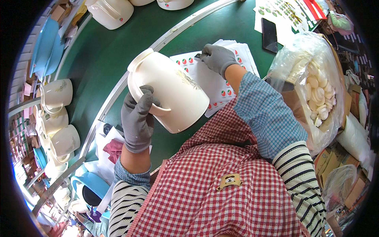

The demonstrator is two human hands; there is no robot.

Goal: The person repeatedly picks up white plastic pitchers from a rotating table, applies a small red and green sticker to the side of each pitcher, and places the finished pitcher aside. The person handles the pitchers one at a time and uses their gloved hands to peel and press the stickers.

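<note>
My left hand (138, 114), in a grey work glove, grips the curved handle of a cream plastic bucket (177, 97) with a printed plant pattern. The bucket lies tilted, its rim towards the upper left. My right hand (217, 57), gloved the same way, is over sheets of round red-and-green stickers (194, 71). Its thumb and fingertips are pinched on a small dark piece (197, 55), whose kind I cannot tell. The sticker sheets lie in a loose stack on the green work surface, right of the bucket.
A metal rail (112, 91) curves along the green conveyor belt (97, 53). More cream buckets (109, 13) stand beyond it and at the left. A black phone (269, 35) lies at the upper right, near a clear plastic bag (314, 89) of cream plastic parts. A co-worker's arm (88, 225) shows at lower left.
</note>
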